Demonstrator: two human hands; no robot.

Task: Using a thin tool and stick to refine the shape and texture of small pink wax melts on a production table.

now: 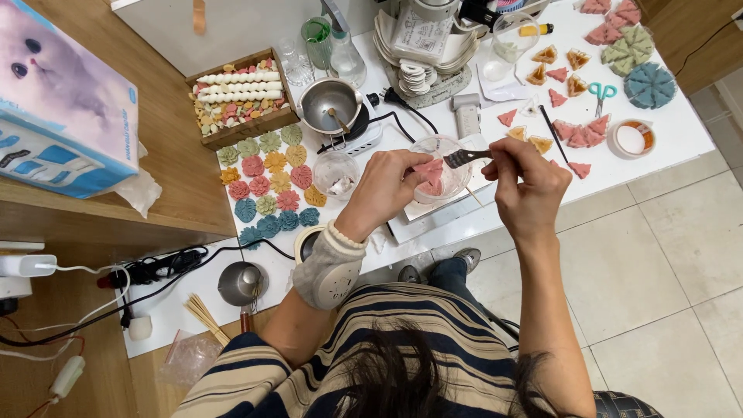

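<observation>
The left hand holds a pink wedge over a clear cup. The right hand grips a dark brush, its tip just beside the wedge. Left of them lie coloured leaf shapes; far right, more wedges and scissors on the white table
</observation>
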